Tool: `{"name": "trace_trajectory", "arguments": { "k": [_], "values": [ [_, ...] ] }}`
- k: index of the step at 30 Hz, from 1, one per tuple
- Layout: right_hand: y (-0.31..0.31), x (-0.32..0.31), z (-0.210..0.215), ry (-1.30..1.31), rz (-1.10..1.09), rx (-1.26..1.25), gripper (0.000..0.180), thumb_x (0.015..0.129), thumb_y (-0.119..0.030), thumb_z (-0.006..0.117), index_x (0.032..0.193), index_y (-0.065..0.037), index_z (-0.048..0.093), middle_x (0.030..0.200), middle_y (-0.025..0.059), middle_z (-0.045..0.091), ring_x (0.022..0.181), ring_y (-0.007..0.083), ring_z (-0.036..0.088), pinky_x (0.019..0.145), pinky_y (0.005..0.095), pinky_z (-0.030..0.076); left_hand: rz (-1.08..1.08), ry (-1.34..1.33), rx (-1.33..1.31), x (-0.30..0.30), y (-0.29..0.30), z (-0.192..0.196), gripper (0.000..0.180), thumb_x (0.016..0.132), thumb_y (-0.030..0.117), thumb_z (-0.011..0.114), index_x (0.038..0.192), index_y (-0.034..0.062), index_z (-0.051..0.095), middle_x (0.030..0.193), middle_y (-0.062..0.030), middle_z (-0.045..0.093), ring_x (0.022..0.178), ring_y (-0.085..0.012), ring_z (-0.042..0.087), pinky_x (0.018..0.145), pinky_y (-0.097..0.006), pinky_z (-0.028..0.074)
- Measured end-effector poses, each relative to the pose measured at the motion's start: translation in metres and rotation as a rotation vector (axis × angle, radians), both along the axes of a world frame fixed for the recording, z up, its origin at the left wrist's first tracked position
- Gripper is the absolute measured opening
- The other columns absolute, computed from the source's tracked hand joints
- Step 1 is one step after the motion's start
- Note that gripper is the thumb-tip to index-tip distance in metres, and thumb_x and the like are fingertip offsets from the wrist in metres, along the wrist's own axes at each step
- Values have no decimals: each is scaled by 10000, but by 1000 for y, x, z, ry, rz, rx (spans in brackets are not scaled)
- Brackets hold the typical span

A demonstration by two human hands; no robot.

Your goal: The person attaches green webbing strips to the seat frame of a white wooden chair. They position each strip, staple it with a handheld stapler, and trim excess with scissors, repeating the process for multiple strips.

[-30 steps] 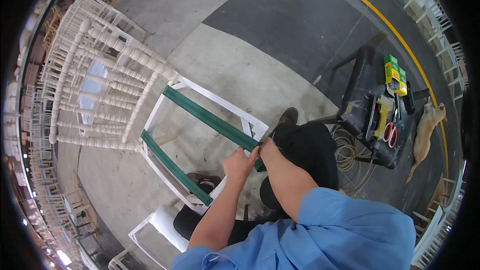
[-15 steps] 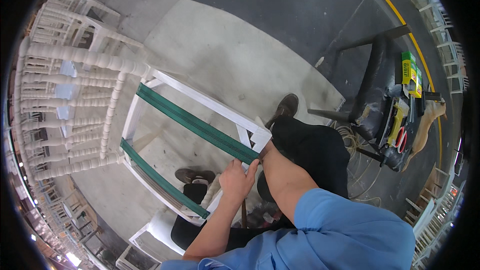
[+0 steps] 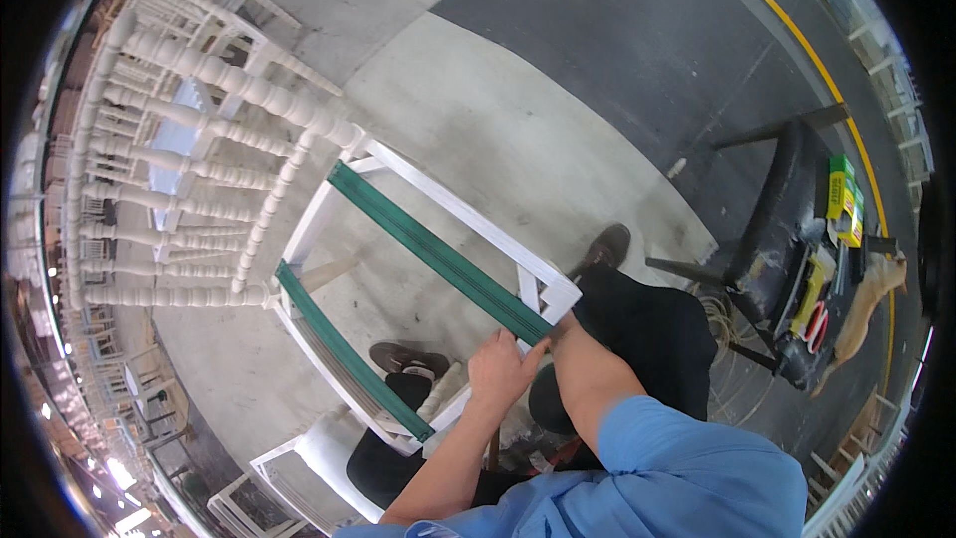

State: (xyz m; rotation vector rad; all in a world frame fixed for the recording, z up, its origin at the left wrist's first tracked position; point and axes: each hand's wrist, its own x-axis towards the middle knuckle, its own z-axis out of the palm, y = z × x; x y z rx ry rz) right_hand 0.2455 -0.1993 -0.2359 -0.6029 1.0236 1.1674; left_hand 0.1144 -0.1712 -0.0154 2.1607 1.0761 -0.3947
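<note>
A white wooden chair (image 3: 475, 222) with a turned-spindle back (image 3: 189, 176) lies tilted before me, its seat frame open. Two green webbing straps run across that frame: one through the middle (image 3: 428, 244), another along the left side (image 3: 344, 344). My left hand (image 3: 503, 371) is closed over the near rail, its thumb against the end of the middle strap. Reaching to the near right corner of the frame, my right hand (image 3: 564, 331) is mostly hidden under the rail and strap end, so its fingers cannot be seen.
At right, a worn black chair (image 3: 772, 229) bears green-yellow boxes (image 3: 844, 201), red-handled scissors (image 3: 817, 327) and a yellow tool (image 3: 815, 289). A coiled hose (image 3: 732, 339) lies beneath. More white chairs (image 3: 224, 0) stand at far left. My legs flank the frame's near end.
The whole view has shifted, so the chair appears farther right and slightly lower. Both hands stay at the same near corner by the middle strap's end.
</note>
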Motion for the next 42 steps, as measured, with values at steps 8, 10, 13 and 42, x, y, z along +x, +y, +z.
{"name": "trace_trajectory", "arguments": {
  "k": [8,10,13,42],
  "values": [
    [6,-13,-14,4,12,18,311,1022,-374,637,1158,-104,712,1161,103,735,1037,285,709,824,483,592,732,-115,-1341,-23,75,-45,431,1098,396,519,1255,20,658,1130,-139,751,1112,-237,694,928,-386,567],
    [2,-18,-15,13,9,23,303,1019,-368,647,1153,-104,713,1156,101,736,1032,281,710,816,479,593,604,42,-1407,-9,68,-64,475,1109,444,481,1244,23,657,1088,-168,757,942,-289,752,827,-419,623],
    [4,-27,-19,23,3,26,291,1013,-357,663,1147,-105,715,1149,98,738,1025,275,712,805,472,595,864,71,-1313,17,59,-102,558,1087,551,489,1217,39,667,989,-137,753,844,-276,748,730,-400,632],
    [-234,165,342,-1446,755,-156,272,991,-170,748,1216,-23,705,1065,105,768,951,192,741,820,358,612,721,-616,-1226,86,90,-96,303,1015,279,670,1263,108,708,1048,-62,754,903,-225,732,772,-409,630]
  ]
}}
